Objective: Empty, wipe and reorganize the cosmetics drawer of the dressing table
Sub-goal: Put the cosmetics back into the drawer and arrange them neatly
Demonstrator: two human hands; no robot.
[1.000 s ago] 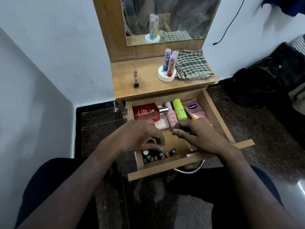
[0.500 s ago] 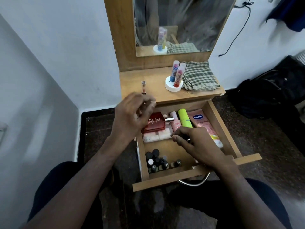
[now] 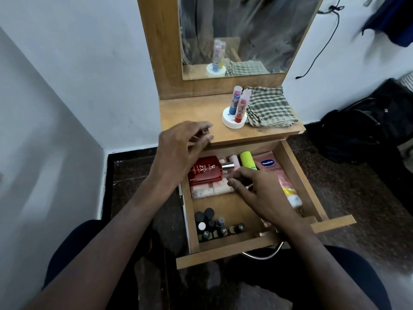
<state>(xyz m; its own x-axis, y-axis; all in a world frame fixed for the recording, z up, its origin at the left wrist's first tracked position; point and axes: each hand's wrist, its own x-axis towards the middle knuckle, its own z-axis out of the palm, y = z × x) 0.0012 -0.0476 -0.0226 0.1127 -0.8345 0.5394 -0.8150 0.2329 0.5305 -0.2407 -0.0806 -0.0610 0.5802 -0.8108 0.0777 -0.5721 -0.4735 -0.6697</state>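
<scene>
Right now, head view only:
Drawer: the wooden drawer (image 3: 297,173) is pulled out in the middle of the frame, under the table (image 3: 192,110) top.
Left hand: the left hand (image 3: 181,148) is up at the front left edge of the table top. Its fingers are spread and a bit blurry. Something small shows by the fingertips, but I cannot tell if the hand holds it.
Right hand: the right hand (image 3: 261,193) is down inside the drawer, fingers curled over small things. I cannot tell what it grips.
Back of drawer: a red perfume bottle (image 3: 206,173) lies on its side on the left. A green tube (image 3: 247,161) is just beside a pink Vaseline tube (image 3: 273,171) on the right.
Front of drawer: small dark bottles (image 3: 212,223) stand close together in the lower left corner.
Table top: two lip balm sticks (image 3: 239,104) stand in a white round holder (image 3: 233,120). A checked cloth (image 3: 269,107) lies folded just to its right.
Mirror: the mirror (image 3: 245,30) stands at the top of the frame.
</scene>
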